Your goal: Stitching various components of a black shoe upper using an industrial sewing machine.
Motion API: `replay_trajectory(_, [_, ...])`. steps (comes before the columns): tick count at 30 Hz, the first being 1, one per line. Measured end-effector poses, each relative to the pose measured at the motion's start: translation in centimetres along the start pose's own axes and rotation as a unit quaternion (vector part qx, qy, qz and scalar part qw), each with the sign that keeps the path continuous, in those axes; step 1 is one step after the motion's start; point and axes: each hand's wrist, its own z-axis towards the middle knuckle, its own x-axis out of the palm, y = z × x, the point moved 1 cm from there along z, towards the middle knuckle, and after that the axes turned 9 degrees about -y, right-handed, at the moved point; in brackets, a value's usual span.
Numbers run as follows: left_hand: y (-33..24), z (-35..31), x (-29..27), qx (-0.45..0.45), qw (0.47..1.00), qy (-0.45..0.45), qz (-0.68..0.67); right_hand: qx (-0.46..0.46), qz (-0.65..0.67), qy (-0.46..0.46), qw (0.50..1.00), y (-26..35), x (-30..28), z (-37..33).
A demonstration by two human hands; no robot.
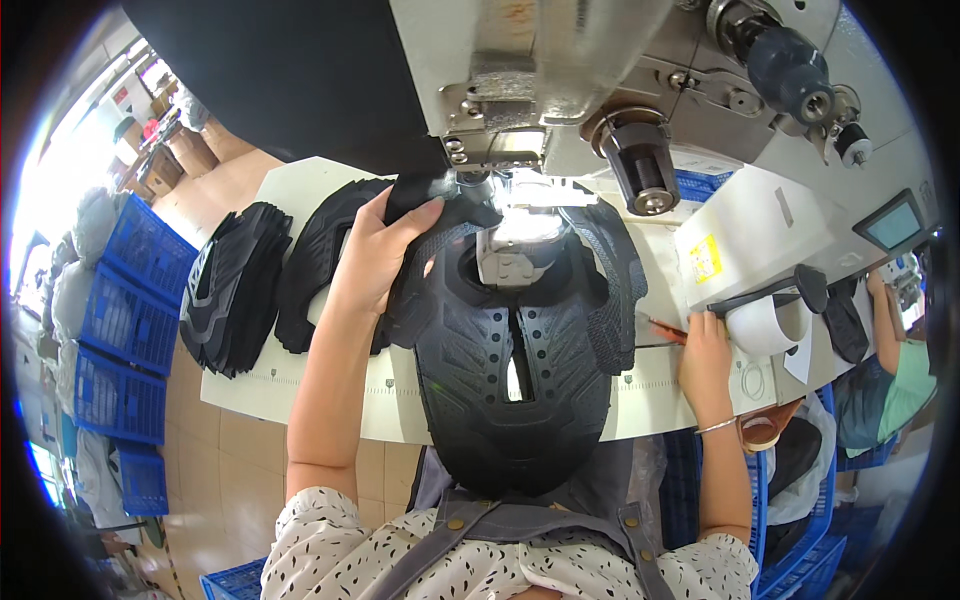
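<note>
A black shoe upper [470, 370] with rows of eyelets and a slit down its middle lies under the sewing machine's lit head [515, 245]. Its toe end hangs over the table's front edge towards me. My left hand [385, 245] pinches the upper's far left edge between thumb and fingers, beside the machine head. To the right of the upper, my right hand [705, 350] rests on the table, closed around a slim tool with an orange handle [668, 331]. The tool's tip points left; its exact kind I cannot make out.
Stacked black upper pieces [235, 290] lie on the table's left, beside another black stack [325, 260]. At the right stand a white roll [770, 325] and a small screen [890, 227]. Blue crates [125, 320] are piled left; a person [890, 380] sits far right.
</note>
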Motion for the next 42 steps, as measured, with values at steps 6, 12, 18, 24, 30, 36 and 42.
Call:
replay_trajectory(6, [-1.9,2.9,-1.3,-0.131,0.979,-0.002,-0.158,-0.107,0.112,-0.069,0.985,3.5,-0.7,1.1])
replay_trajectory(12, [0.5,9.4,-1.0,0.115,0.990,0.044,0.069,-0.111,0.173,-0.064,0.976,2.9,0.3,0.4])
replay_trajectory(18, [-3.2,7.4,-6.5,0.230,0.959,-0.101,0.129,-0.069,0.202,-0.047,0.976,3.5,0.1,-0.2])
replay_trajectory(24, [-6.0,2.9,-15.7,0.189,0.980,-0.005,-0.061,-0.069,0.210,-0.046,0.974,3.7,-0.3,-0.1])
replay_trajectory(30, [-4.5,3.0,-22.6,0.149,0.975,0.110,-0.126,-0.057,0.219,-0.035,0.973,3.9,-0.4,0.0])
replay_trajectory(36, [5.3,7.4,-26.2,0.002,0.933,-0.117,0.341,-0.059,0.218,-0.060,0.972,4.7,-0.4,-0.3])
replay_trajectory(42, [6.1,9.3,-24.5,0.064,0.766,-0.132,0.626,-0.003,0.332,-0.064,0.941,6.6,-1.6,0.3])
